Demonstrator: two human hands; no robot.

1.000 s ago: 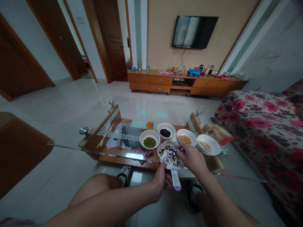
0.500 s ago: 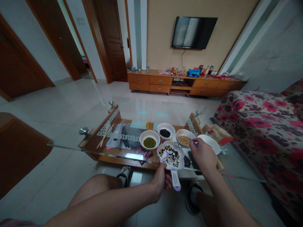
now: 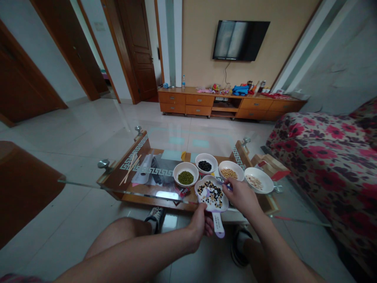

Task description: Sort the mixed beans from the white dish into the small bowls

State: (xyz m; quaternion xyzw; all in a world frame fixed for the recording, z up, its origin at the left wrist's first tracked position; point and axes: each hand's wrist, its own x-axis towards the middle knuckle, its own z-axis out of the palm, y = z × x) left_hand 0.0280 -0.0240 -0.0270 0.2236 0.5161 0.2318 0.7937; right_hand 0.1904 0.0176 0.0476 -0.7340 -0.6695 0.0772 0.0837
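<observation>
My left hand [image 3: 200, 225] grips the near left rim of a white, flower-shaped dish with a handle [image 3: 208, 203], its thumb on top and fingers beneath. Mixed black, yellow and green beans lie scattered in the dish. Over its right edge, my right hand [image 3: 237, 192] pinches slim purple tweezers [image 3: 221, 182], the tips pointing left above the beans; whether they hold a bean is too small to tell. Around the dish stand white bowls: green beans [image 3: 185, 177] at left, black beans [image 3: 204, 166] behind, yellow soybeans [image 3: 229, 173] at right, and pale flat pieces [image 3: 255, 182] farthest right.
Everything stands on a glass-topped coffee table [image 3: 118, 189]. Wooden chopsticks [image 3: 129, 169] lie at its left, beside papers under the glass. A brown paper bag [image 3: 269, 167] sits past the right bowl. A floral sofa [image 3: 330, 137] is at right, a low TV cabinet [image 3: 200, 105] beyond.
My right hand has moved left with the tweezers, from the soybean bowl to above the dish's right edge. This uncovers the far right bowl's contents. My left hand keeps its hold.
</observation>
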